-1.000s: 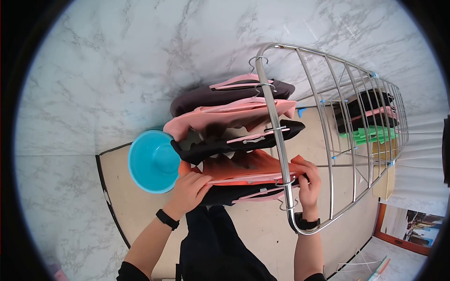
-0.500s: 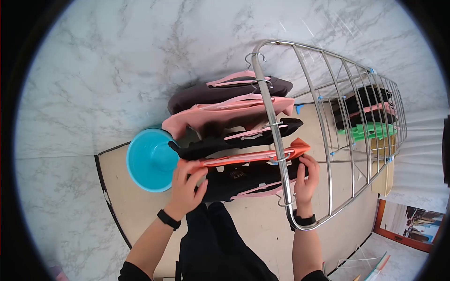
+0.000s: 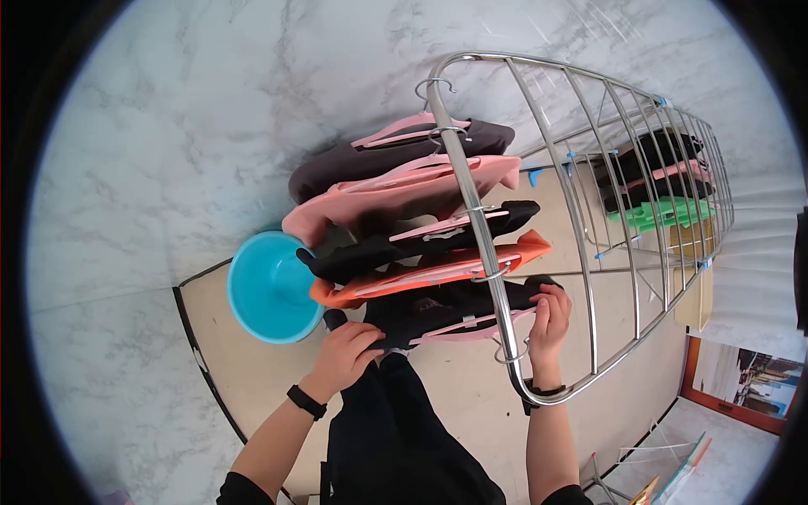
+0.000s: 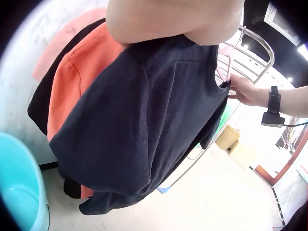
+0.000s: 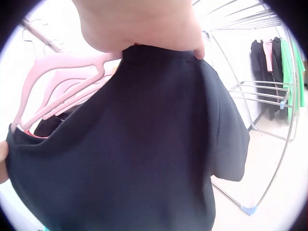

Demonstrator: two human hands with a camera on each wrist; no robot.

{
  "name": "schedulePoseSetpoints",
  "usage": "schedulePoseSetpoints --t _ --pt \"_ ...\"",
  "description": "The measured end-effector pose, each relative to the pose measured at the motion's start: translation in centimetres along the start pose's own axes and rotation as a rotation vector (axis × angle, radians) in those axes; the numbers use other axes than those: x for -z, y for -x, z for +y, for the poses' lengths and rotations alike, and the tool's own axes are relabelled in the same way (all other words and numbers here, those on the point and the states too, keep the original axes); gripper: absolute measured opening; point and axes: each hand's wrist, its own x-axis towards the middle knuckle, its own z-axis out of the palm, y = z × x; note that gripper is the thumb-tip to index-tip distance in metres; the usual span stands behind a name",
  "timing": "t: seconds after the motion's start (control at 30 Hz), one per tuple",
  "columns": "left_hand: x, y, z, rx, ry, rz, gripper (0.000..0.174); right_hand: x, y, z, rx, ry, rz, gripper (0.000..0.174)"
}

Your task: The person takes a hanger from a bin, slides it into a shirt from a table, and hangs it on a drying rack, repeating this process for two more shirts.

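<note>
A dark navy shirt (image 4: 110, 130) hangs on a pink hanger (image 3: 459, 335), whose metal hook sits over the rack's end bar. At one shoulder of this shirt, my left hand (image 3: 343, 358) pinches the cloth. My right hand (image 3: 550, 324) holds the opposite shoulder, thumb and fingers on the fabric beside the rack bar. In the right wrist view the shirt front (image 5: 134, 139) drops below that hand, with its collar lying loose around the hanger. Just behind it hangs an orange shirt (image 3: 362, 292) on another pink hanger.
Beyond the orange shirt, black, pink (image 3: 307, 215) and dark grey (image 3: 311, 172) garments hang on the metal drying rack (image 3: 471, 181). A blue basin (image 3: 269, 290) stands on the floor by the marble wall. More clothes, including green ones (image 3: 665, 215), hang at the rack's far end.
Both hands have let go of the orange shirt and moved to the dark shirt nearer the body, gripping its shoulders. The orange shirt now hangs farther from me, straightened.
</note>
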Motion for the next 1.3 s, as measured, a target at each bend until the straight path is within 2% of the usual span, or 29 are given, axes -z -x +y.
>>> schedulePoseSetpoints --t 0.1,0.17,0.2,0.23,0.33,0.37,0.53,0.6,0.67,0.73,0.8,0.87,0.9,0.93,0.97,1.03,1.1,1.13,1.2,1.27,1.3 --pt "-0.3 0.2 -0.2 0.008 0.015 -0.008 0.027 0.3 0.1 -0.7 -0.024 0.005 -0.024 0.025" --pt "-0.3 0.3 -0.4 0.039 0.001 -0.018 0.027 0.3 0.4 -1.7 -0.05 0.002 0.043 0.023" --pt "-0.3 0.4 -0.4 0.018 -0.008 -0.035 0.027 0.6 0.6 -2.2 -0.071 -0.002 0.106 0.025" --pt "-0.3 0.6 -0.4 0.037 -0.037 -0.041 0.029 1.2 1.0 -2.5 -0.111 -0.003 0.075 0.034" --pt "-0.1 1.4 -0.9 0.044 -0.056 -0.106 0.038 1.6 2.8 -3.0 -0.219 -0.089 0.192 0.038" --pt "0.3 1.4 -0.6 0.054 -0.058 -0.119 0.041 1.7 4.2 -1.8 -0.232 0.044 0.133 0.043" --pt "2.8 -0.4 1.7 -0.115 -0.117 -0.109 0.048 4.1 10.4 -1.7 -0.365 0.064 0.18 0.044" --pt "4.6 -0.9 3.7 -0.123 -0.093 -0.18 0.047 5.9 14.3 -0.9 -0.498 0.026 0.025 0.041" --pt "6.4 -1.4 6.1 -0.148 -0.093 -0.149 0.043 8.5 18.1 -1.5 -0.556 0.013 0.02 0.037" --pt "8.1 -1.9 8.6 -0.117 -0.045 -0.222 0.037 10.8 22.1 -1.2 -0.651 0.025 -0.021 0.032" --pt "8.3 -1.9 9.8 -0.222 -0.045 -0.15 0.03 13.4 25.0 -1.8 -0.865 -0.116 0.025 0.029" --pt "8.4 -1.7 10.5 -0.233 -0.049 -0.267 0.027 15.0 28.9 -0.6 -0.925 -0.088 0.071 0.027" --pt "8.1 -1.6 11.5 -0.296 -0.059 -0.27 0.024 15.4 30.9 0.0 -0.926 -0.093 0.165 0.026" --pt "7.6 -1.2 11.9 -0.285 -0.067 -0.332 0.023 15.4 33.2 0.4 -0.937 -0.101 0.267 0.025" --pt "6.6 -0.9 12.0 -0.41 -0.08 -0.325 0.022 15.1 35.3 0.7 -0.949 -0.118 0.315 0.025" --pt "4.8 -0.4 13.3 -0.417 -0.139 -0.461 0.022 14.7 40.1 1.7 -1.232 -0.403 0.421 0.023" --pt "2.0 0.0 14.5 -0.386 -0.166 -0.578 0.023 12.1 47.4 3.8 -1.369 -0.515 0.483 0.018" --pt "0.4 0.4 15.7 -0.298 -0.206 -0.657 0.025 11.9 50.0 2.9 -1.509 -0.59 0.482 0.018" --pt "-3.1 0.5 17.5 -0.293 -0.237 -0.795 0.026 10.7 55.3 2.2 -1.774 -0.719 0.489 0.019" --pt "-6.9 0.6 19.0 -0.339 -0.29 -0.883 0.027 9.1 60.8 2.2 -1.924 -0.833 0.488 0.022" --pt "-9.0 0.4 19.3 -0.35 -0.336 -0.95 0.027 8.2 63.5 2.1 -1.911 -0.882 0.534 0.024"
